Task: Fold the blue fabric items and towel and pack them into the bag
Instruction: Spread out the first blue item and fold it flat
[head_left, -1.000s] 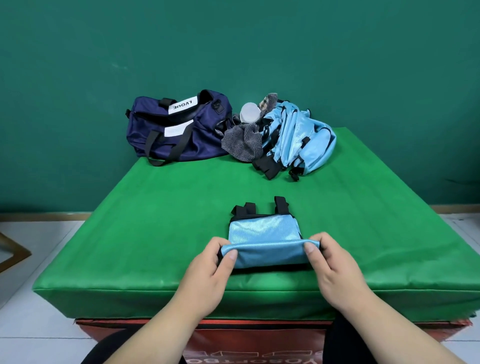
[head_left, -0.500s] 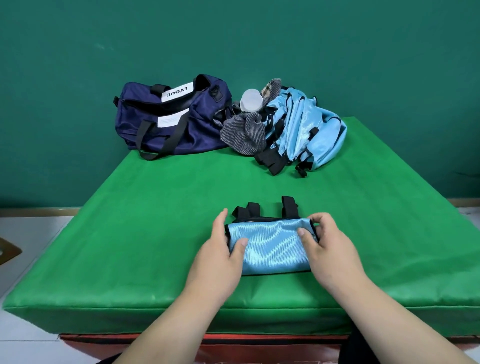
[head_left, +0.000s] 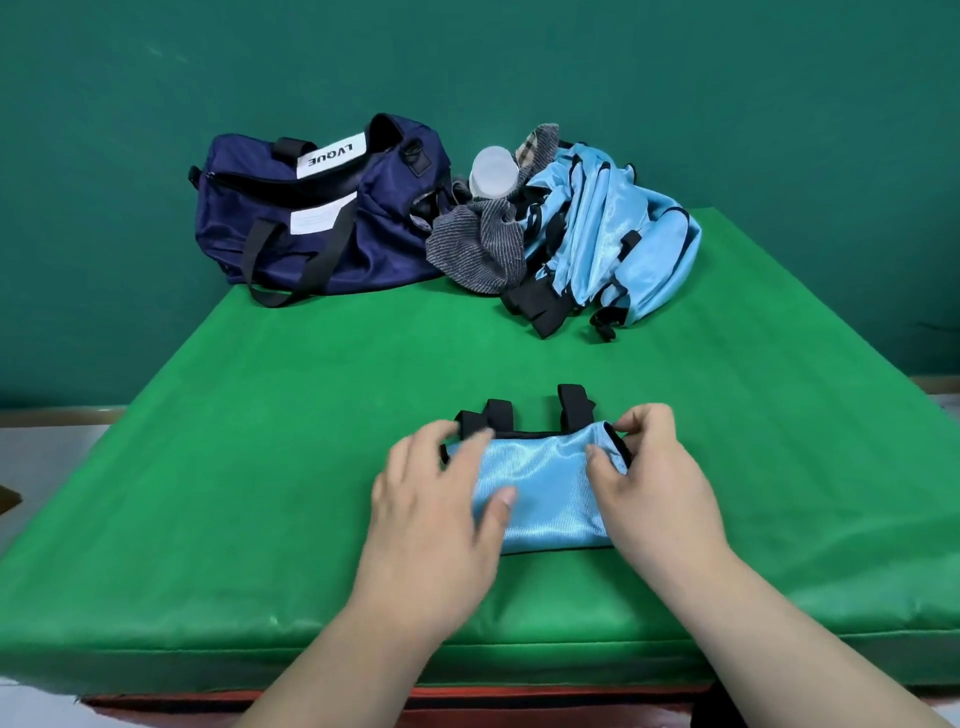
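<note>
One folded blue fabric item (head_left: 545, 488): flat left hand (head_left: 436, 499) presses it, right hand (head_left: 654, 478) pinches its edge.

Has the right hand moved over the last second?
Yes. The right hand moved away from the person, from the near edge of the blue fabric item up to its far corner beside the black straps.

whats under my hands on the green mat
A folded blue fabric item with black straps. The left hand rests on its left end, the right hand pinches its right end; fabric beneath them is hidden.
</note>
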